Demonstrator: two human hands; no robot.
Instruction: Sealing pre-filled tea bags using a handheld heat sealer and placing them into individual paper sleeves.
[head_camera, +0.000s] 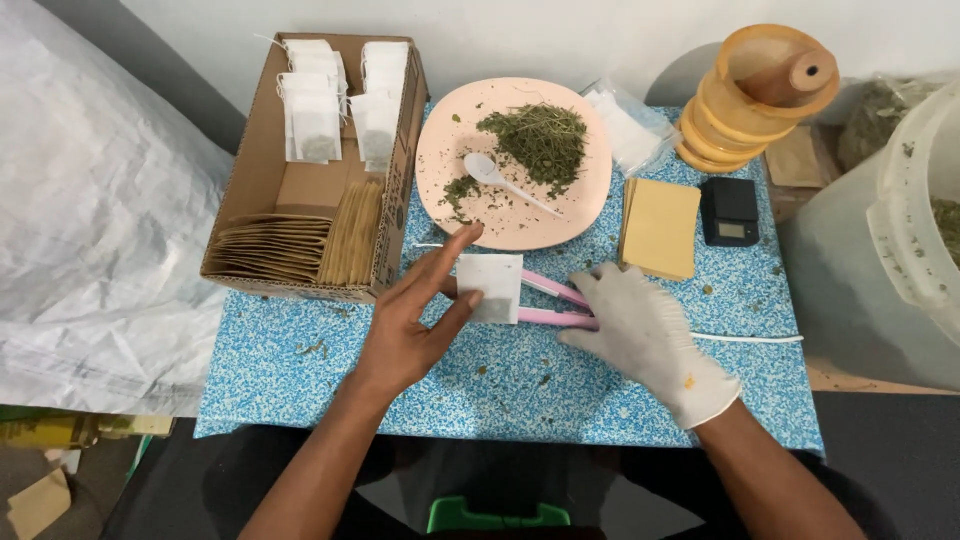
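My bare left hand (415, 320) pinches a small white filter bag (492, 285) by its left edge, thumb against the lower part, index finger stretched past its top. The bag's right edge lies between the jaws of a pink heat sealer (555, 305). My right hand (645, 335), in a white glove, rests on the sealer's handle end. A white cord (750, 339) runs right from under that hand. Behind them stands a pink plate (445, 130) with a heap of dried green herb (540, 140) and a white spoon (495, 175).
A cardboard box (255, 165) at back left holds filled white bags and brown envelopes. A tan paper stack (660, 228), a small black scale (729, 212), clear packets, a stack of orange cones (750, 95) and a large translucent bucket (880, 250) stand on the right. The blue speckled mat (500, 385) covers the table.
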